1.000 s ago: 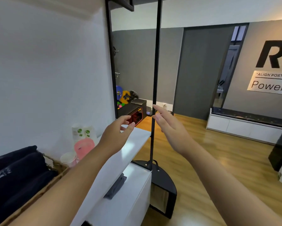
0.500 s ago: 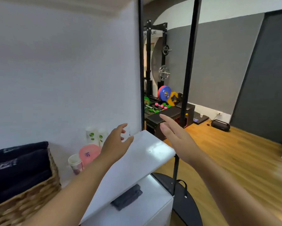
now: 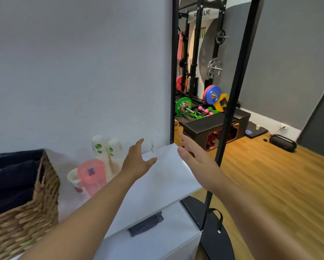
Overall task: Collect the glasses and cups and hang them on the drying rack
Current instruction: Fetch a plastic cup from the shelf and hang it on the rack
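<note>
On a white shelf (image 3: 163, 177) by the wall stand a pink plastic cup (image 3: 91, 175), a small paper cup (image 3: 74, 178) to its left, and two stacks of white cups with green prints (image 3: 108, 152) behind them. A clear glass (image 3: 155, 145) stands near the shelf's far corner. My left hand (image 3: 136, 162) hovers open over the shelf, between the pink cup and the glass, holding nothing. My right hand (image 3: 193, 156) reaches forward past the shelf's right corner, fingers spread and empty. No drying rack is in view.
A wicker basket (image 3: 26, 209) holding dark towels sits at the left. A dark flat object (image 3: 146, 223) lies on the lower white cabinet. A black stand (image 3: 232, 102) with a round base rises at the right. Gym weights and a wooden floor lie beyond.
The view has swung left and nearer to the shelf, bringing the cups and basket more into sight. Both hands stay open and have moved forward over the shelf.
</note>
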Tool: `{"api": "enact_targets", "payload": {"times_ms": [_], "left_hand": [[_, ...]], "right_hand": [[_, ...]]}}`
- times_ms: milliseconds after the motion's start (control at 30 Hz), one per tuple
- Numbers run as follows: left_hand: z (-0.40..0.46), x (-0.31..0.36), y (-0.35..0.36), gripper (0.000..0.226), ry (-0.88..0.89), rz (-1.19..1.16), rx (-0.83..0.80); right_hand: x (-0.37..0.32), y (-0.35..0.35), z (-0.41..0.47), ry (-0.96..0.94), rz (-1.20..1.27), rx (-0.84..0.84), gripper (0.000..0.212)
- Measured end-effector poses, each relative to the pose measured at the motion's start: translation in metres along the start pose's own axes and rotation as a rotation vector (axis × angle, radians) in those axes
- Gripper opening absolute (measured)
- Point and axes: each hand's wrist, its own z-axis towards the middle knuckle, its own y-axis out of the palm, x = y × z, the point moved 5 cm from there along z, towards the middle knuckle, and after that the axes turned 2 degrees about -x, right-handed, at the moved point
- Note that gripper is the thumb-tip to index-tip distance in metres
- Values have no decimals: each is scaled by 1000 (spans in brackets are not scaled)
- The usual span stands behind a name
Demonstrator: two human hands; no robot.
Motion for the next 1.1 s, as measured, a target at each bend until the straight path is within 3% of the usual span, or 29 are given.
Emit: {"api": "enact_targets", "payload": {"times_ms": [167,500,767,1100], "left_hand": [[68,-16,25,101,-41,47,-17],[170,-38,87,114,-41,111,-150],[199,-58,119,108,-78,238,-163],[198,-55,124,88,-50,166,-84]], "right_hand": [[13,16,46,-20,-9,-38,53],[32,43,111,11,-7,-7,68],[50,54,131,55,-21,22,70],[56,51,133,59,1,17,72]]}}
